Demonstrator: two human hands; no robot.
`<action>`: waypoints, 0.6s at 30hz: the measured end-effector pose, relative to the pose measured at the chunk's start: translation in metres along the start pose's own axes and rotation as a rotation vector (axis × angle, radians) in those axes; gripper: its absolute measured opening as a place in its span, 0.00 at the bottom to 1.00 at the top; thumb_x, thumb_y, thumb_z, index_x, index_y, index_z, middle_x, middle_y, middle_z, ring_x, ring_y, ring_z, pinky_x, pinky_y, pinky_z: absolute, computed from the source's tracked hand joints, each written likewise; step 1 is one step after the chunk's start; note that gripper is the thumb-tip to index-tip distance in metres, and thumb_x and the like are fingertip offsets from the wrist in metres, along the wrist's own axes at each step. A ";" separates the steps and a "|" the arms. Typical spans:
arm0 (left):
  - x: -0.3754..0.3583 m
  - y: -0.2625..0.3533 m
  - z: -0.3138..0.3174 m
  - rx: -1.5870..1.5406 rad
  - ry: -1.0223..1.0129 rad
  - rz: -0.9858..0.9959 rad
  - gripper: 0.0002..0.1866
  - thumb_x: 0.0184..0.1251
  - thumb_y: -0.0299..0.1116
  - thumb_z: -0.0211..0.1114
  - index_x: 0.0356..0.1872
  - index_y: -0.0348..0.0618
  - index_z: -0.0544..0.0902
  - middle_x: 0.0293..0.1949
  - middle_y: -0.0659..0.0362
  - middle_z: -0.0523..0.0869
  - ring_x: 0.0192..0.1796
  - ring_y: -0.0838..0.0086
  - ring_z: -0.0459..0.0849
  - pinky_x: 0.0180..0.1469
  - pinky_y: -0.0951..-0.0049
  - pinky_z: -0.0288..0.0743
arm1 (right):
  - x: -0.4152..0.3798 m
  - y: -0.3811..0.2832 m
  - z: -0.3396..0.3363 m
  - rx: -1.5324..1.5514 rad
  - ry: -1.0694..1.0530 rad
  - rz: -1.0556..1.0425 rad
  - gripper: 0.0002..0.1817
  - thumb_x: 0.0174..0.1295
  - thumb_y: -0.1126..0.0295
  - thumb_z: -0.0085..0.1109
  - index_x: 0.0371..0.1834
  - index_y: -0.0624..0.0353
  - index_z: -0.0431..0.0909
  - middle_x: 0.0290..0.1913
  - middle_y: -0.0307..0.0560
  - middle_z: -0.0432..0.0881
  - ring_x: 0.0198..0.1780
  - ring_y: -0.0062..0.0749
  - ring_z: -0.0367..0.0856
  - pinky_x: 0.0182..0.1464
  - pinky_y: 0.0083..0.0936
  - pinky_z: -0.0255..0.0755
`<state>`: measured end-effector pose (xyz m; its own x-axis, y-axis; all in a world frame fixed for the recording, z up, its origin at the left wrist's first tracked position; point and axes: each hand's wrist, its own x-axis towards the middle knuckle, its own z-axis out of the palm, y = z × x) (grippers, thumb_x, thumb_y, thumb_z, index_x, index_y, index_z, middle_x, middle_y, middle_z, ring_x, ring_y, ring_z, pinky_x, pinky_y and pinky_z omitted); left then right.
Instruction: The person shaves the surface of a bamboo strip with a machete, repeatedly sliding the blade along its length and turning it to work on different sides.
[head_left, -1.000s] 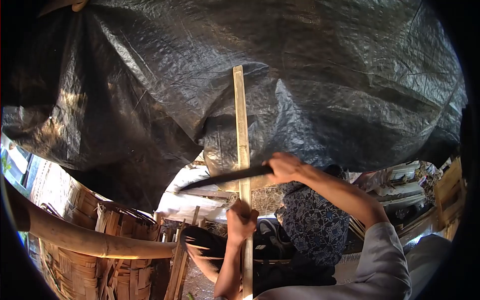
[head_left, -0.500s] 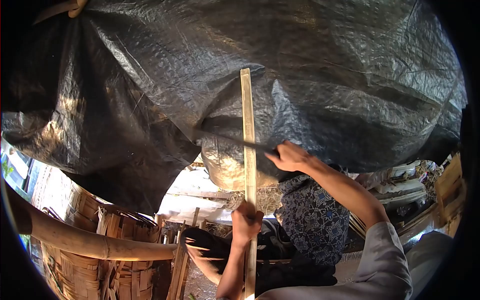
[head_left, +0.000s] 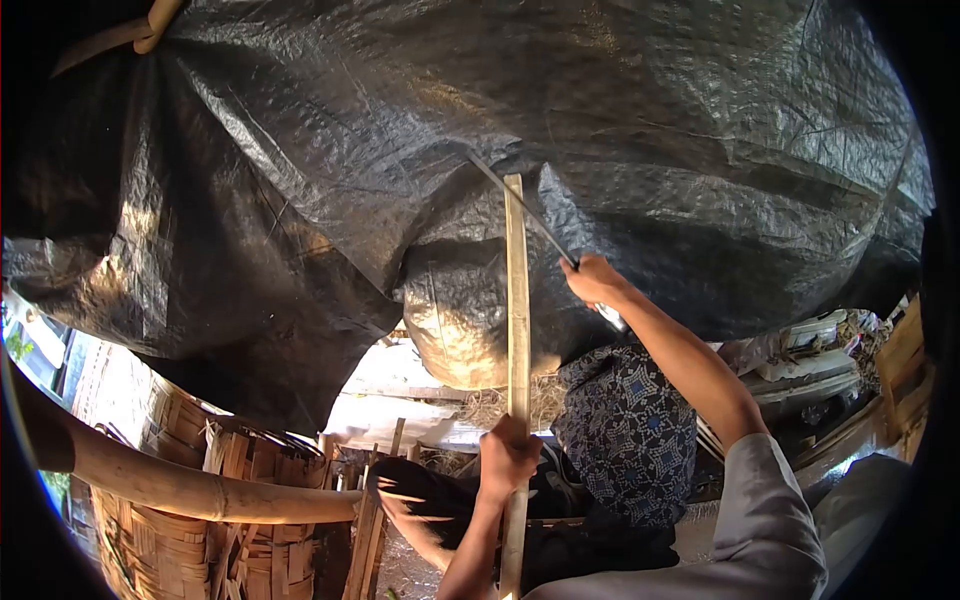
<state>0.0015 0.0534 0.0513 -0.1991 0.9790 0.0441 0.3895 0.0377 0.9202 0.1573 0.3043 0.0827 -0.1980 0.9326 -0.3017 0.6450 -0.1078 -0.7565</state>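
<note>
My left hand (head_left: 508,456) grips a long pale bamboo strip (head_left: 517,330) and holds it upright in front of me, its top end against the black tarpaulin (head_left: 480,150). My right hand (head_left: 597,280) is raised to the right of the strip and is closed on the handle of a long dark knife (head_left: 520,210). The blade slants up and to the left, and its tip crosses behind the strip's top end. My right sleeve (head_left: 770,520) is light grey.
The black tarpaulin hangs low overhead. A thick bamboo pole (head_left: 180,480) runs across the lower left above woven bamboo baskets (head_left: 180,540). A person in a blue patterned head covering (head_left: 625,440) crouches just beyond the strip. Boards and clutter lie at the right.
My right hand has swung the knife upward, from level across the strip's middle to slanting at its top. The strip and my left hand have shifted slightly to the right.
</note>
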 end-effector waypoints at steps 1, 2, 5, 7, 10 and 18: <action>0.002 -0.003 0.002 -0.025 -0.001 -0.029 0.09 0.49 0.21 0.61 0.17 0.36 0.69 0.11 0.57 0.71 0.14 0.77 0.76 0.15 0.72 0.65 | -0.005 0.007 -0.005 -0.135 -0.032 -0.019 0.29 0.67 0.49 0.37 0.28 0.67 0.77 0.23 0.54 0.80 0.23 0.36 0.81 0.29 0.34 0.77; 0.004 -0.006 0.006 -0.053 -0.005 -0.059 0.10 0.50 0.22 0.62 0.17 0.36 0.69 0.11 0.57 0.71 0.14 0.77 0.77 0.15 0.72 0.65 | -0.012 0.010 -0.009 -0.273 -0.064 -0.033 0.30 0.67 0.49 0.38 0.29 0.68 0.77 0.24 0.55 0.80 0.22 0.37 0.81 0.31 0.34 0.77; 0.008 -0.013 0.004 0.006 -0.013 -0.015 0.11 0.53 0.26 0.66 0.20 0.36 0.71 0.11 0.57 0.75 0.14 0.74 0.78 0.16 0.73 0.67 | -0.020 0.018 -0.013 -0.577 0.093 -0.178 0.26 0.63 0.49 0.45 0.36 0.64 0.79 0.32 0.56 0.82 0.31 0.43 0.83 0.40 0.38 0.77; 0.004 -0.014 0.000 0.024 -0.013 -0.042 0.10 0.53 0.26 0.66 0.22 0.36 0.72 0.12 0.57 0.76 0.14 0.74 0.79 0.16 0.73 0.68 | -0.025 0.016 -0.016 -0.695 0.106 -0.255 0.23 0.59 0.51 0.50 0.39 0.61 0.80 0.38 0.54 0.82 0.42 0.48 0.82 0.46 0.40 0.75; -0.001 -0.010 -0.008 0.090 -0.046 -0.096 0.10 0.55 0.29 0.67 0.28 0.35 0.75 0.14 0.56 0.79 0.15 0.75 0.80 0.17 0.75 0.71 | -0.021 0.022 -0.018 -0.712 0.145 -0.282 0.24 0.61 0.49 0.48 0.39 0.61 0.80 0.39 0.54 0.82 0.43 0.49 0.81 0.47 0.41 0.74; -0.011 -0.040 -0.012 -0.281 -0.177 -0.222 0.08 0.60 0.27 0.63 0.33 0.34 0.73 0.21 0.56 0.80 0.19 0.77 0.80 0.18 0.78 0.71 | -0.015 0.012 -0.011 -0.672 0.023 -0.244 0.26 0.63 0.47 0.44 0.40 0.60 0.80 0.39 0.55 0.81 0.43 0.50 0.81 0.46 0.42 0.74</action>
<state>-0.0223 0.0388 0.0186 -0.0826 0.9736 -0.2126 0.0882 0.2196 0.9716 0.1760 0.2928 0.0840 -0.3838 0.9108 -0.1518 0.9010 0.3335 -0.2773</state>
